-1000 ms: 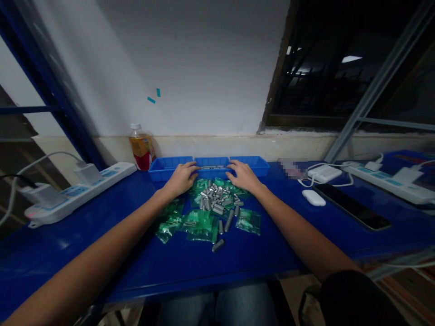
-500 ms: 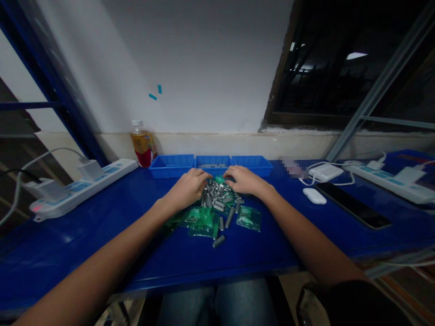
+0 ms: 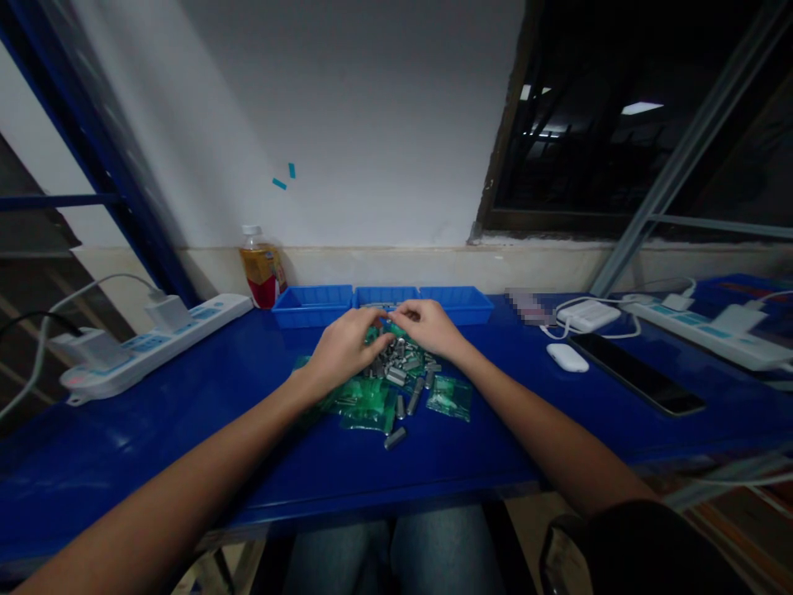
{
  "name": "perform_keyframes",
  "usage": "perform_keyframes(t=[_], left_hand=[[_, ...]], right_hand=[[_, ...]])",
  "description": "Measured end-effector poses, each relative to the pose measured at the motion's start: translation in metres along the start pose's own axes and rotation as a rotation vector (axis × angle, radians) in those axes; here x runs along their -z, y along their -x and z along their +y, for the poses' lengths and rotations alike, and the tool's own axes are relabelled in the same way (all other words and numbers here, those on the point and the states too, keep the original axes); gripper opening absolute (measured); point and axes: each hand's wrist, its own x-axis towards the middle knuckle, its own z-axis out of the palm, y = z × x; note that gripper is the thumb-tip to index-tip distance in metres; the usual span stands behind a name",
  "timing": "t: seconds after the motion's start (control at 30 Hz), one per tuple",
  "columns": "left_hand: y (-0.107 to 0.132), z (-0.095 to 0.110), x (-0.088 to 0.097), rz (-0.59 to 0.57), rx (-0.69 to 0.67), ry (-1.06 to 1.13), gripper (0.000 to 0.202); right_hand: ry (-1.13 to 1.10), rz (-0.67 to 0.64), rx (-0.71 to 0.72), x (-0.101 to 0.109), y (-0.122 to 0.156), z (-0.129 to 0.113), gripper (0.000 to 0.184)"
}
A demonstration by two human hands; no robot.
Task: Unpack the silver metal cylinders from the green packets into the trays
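A pile of small grey metal cylinders (image 3: 396, 376) lies mid-table, mixed with small green plastic bags (image 3: 365, 401). My left hand (image 3: 347, 347) hovers over the pile's left side, its thumb held apart from the forefinger. Above the far part of the pile, my right hand (image 3: 430, 330) has its fingers pinched together, their tips meeting the left forefinger's tip. Whatever sits in that pinch is too small to make out. One green bag (image 3: 449, 397) rests right of the pile, and a single cylinder (image 3: 395, 438) lies nearest the front edge.
Three blue trays, left (image 3: 313, 307), middle (image 3: 385, 295) and right (image 3: 457, 306), stand in a row behind the pile. A drink bottle (image 3: 260, 268) is at the back left. Power strips flank the table (image 3: 471, 463). A phone (image 3: 638, 376) and white case (image 3: 567, 357) lie right.
My right hand has moved left and its fingers have closed into a pinch. My left thumb and forefinger have spread, and the two hands' fingertips have come together.
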Motion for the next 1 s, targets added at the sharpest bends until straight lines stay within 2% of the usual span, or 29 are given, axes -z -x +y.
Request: perform_keyframes(t=[0.1,0.2,0.27,0.33,0.43,0.53,0.63,0.7,0.87,1.0], left_hand=[[-0.001,0.003,0.003,0.089,0.039,0.004,0.022],[-0.002,0.003,0.007,0.123,0.052,0.028,0.021],[-0.004,0.003,0.009,0.118,0.089,0.104,0.024],[-0.005,0.003,0.011,0.108,0.158,0.216,0.028],[-0.007,0.004,0.011,0.082,0.230,0.338,0.035],[-0.007,0.005,0.009,0.041,0.246,0.374,0.038],[-0.007,-0.001,0.006,-0.025,0.226,0.344,0.041],[-0.005,-0.010,0.004,-0.093,0.165,0.258,0.038],[-0.001,-0.036,-0.004,-0.266,0.052,0.058,0.022],[0.000,-0.040,-0.004,-0.283,0.043,0.043,0.023]], right_hand=[[-0.174,0.038,0.004,-0.012,0.000,-0.006,0.026],[-0.209,0.069,-0.019,-0.017,0.003,-0.007,0.033],[-0.126,0.119,0.029,-0.016,0.006,-0.009,0.030],[0.016,0.151,0.172,-0.013,0.011,-0.012,0.018],[0.191,0.114,0.369,-0.010,0.016,-0.016,0.021],[0.256,0.110,0.393,-0.010,0.017,-0.017,0.016],[0.293,0.102,0.384,-0.009,0.014,-0.009,0.015],[0.336,0.103,0.352,-0.003,0.010,0.001,0.016],[0.527,0.252,0.119,0.021,0.000,0.037,0.021],[0.660,0.311,-0.068,0.035,-0.003,0.059,0.022]])
